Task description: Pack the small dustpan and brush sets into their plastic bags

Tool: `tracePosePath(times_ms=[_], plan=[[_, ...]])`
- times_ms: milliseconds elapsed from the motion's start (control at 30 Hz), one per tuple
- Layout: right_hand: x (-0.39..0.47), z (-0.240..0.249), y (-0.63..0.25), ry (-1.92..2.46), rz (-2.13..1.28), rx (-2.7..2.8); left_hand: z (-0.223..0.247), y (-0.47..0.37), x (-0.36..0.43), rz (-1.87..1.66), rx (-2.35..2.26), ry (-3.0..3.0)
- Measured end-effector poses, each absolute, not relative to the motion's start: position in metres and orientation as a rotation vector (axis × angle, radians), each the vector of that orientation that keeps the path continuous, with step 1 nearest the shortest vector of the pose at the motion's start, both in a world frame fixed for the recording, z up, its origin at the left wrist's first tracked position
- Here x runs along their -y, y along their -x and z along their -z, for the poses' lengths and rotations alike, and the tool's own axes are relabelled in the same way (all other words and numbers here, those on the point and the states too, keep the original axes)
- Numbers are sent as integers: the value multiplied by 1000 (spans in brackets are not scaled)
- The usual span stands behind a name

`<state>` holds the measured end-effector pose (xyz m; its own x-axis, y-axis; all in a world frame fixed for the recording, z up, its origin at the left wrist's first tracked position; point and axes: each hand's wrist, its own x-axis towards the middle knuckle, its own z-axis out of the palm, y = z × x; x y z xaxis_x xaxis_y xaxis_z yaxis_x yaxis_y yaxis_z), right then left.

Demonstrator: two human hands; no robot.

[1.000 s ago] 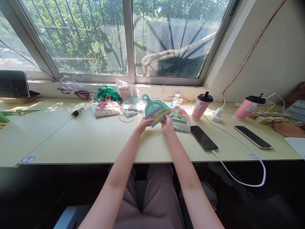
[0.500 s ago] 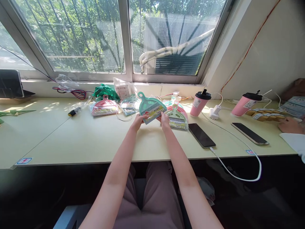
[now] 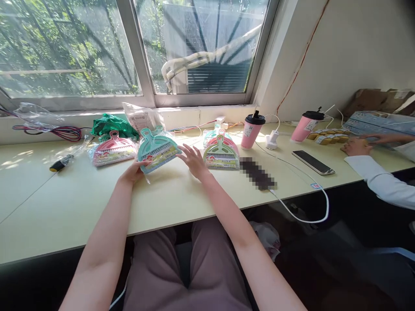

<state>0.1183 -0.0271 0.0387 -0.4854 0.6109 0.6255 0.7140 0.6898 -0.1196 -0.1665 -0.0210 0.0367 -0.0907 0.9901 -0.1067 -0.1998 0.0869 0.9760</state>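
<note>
A teal dustpan-and-brush set (image 3: 158, 152) in clear wrapping is tilted over the table, its lower left corner gripped by my left hand (image 3: 133, 171). At its right edge is my right hand (image 3: 192, 160), with fingers spread and the fingertips by the wrapping. Further left lies a wrapped pink dustpan set (image 3: 115, 149). To the right of my right hand, a green dustpan set (image 3: 221, 156) lies in front of a pink one and a teal one, all in clear wrapping.
Two pink cups (image 3: 251, 134) (image 3: 304, 127), a white charger (image 3: 271, 140), a blurred-out dark object with a cable and a phone (image 3: 313, 162) are on the right. Another person's hand (image 3: 356, 147) is far right. A green bag (image 3: 112, 126) and screwdriver (image 3: 61, 163) lie left.
The teal set has moved left in my left hand, over the spot of the other teal set. My right hand has loosened, its fingers spreading. The view has turned right.
</note>
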Motion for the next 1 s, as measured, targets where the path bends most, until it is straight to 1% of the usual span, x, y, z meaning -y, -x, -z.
tracePosePath(times_ms=[67,133,400,600,733,900,1000], plan=[[29,-39,-119,984,263,2269,-38,163,26,-1292,-1175,-930],[30,-40,-121,988,234,2203,-39,158,28,-1260,-1149,-940],[26,-46,-119,917,-116,1888,-37,162,30,-1163,-1074,-988],[22,-52,-125,874,-305,1651,-32,156,28,-1000,-1193,-1094],[15,-55,-141,857,-292,1631,-30,156,29,-1123,-1124,-1085],[20,-44,-138,866,-139,2067,-30,162,29,-1250,-1114,-1018],[26,-36,-126,860,12,2183,-30,163,29,-1253,-1109,-997]])
